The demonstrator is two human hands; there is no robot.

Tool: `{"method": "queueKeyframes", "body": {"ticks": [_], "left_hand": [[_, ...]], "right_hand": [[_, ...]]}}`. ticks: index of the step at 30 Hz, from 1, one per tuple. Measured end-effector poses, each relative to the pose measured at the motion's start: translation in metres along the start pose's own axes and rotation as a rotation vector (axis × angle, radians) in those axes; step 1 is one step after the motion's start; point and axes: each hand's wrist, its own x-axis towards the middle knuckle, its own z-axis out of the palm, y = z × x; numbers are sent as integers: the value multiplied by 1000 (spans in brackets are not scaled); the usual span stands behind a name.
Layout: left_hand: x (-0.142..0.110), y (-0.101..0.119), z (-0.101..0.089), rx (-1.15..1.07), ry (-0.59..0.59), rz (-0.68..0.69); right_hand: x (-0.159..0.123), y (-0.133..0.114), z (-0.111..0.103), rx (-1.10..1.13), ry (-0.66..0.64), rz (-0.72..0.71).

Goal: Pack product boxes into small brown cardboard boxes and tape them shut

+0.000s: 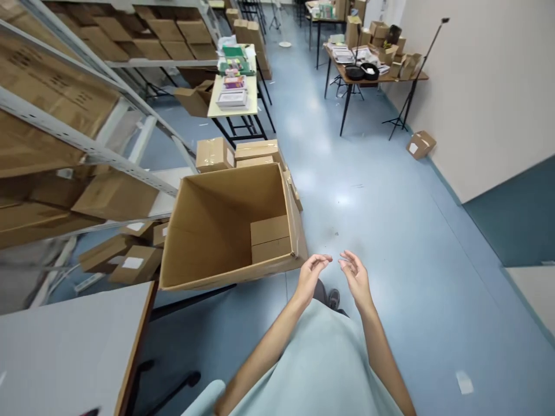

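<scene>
Just beyond the left hand (pixel 310 273) stands a large open carton (pixel 208 231), one or two smaller boxes (pixel 271 240) sitting in its near right corner. Both hands hover at waist height beside it, right hand (pixel 358 276) facing left, fingers loosely curved and parted from the thumbs. A desk (pixel 73 341) crowds the lower left, a metal rack (pixel 108 151) stacked with boxes rises behind that, and taped cartons (pixel 212 155) block the carton's far side. Across the blue floor (pixel 390 219), a small box (pixel 420 144) lies against the wall, near a thin stand (pixel 432 43) and a cluttered brown table (pixel 392 76)
</scene>
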Motion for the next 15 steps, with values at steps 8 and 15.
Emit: {"method": "queueKeyframes", "body": {"ticks": [8, 15], "left_hand": [[135, 25, 25, 23, 89, -23], [290, 77, 56, -133, 155, -38]], "right_hand": [[159, -24, 20, -120, -196, 33], [326, -97, 34, -316, -259, 19]]}}
